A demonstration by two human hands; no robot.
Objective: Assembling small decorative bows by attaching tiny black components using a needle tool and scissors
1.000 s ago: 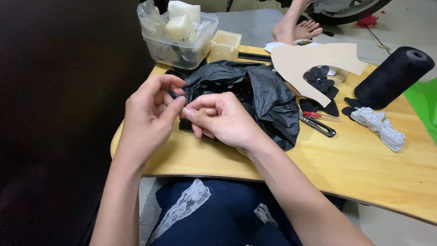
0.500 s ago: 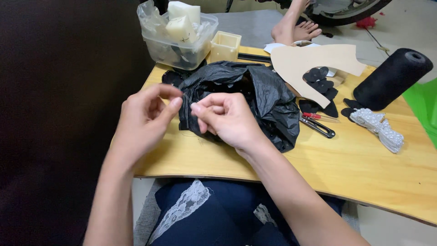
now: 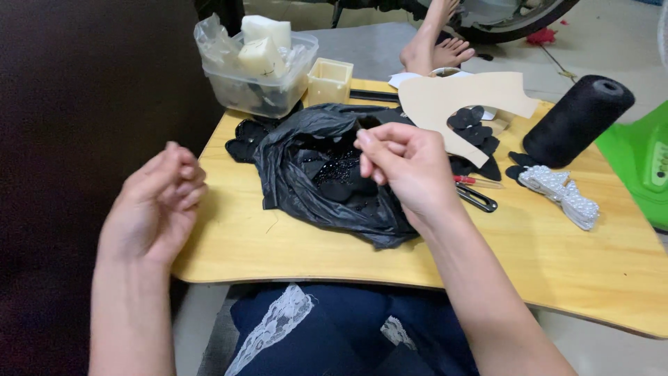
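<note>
Head view: I see right hand [image 3: 407,163] over black plastic bag [image 3: 316,174] mid-table [image 3: 557,264], fingertips pressed together, pinched item too small to tell. Left hand [image 3: 156,209] loosely curled off table's left edge, holding nothing.

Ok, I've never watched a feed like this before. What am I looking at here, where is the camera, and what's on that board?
There is no machine here: a person works with two bare hands, and the one camera sits on their head, looking down over their lap. The left hand hovers at the board's left edge, fingers curled, and looks empty. The right hand is raised above a crumpled black plastic bag, fingertips pinched together; whether it grips something tiny, I cannot tell. All this lies on a wooden lap board. Also on it: a clear tub holding pale blocks, a small cream box, a beige cut-out shape, a black thread cone, a strip of white beads and black-handled clippers.
</note>
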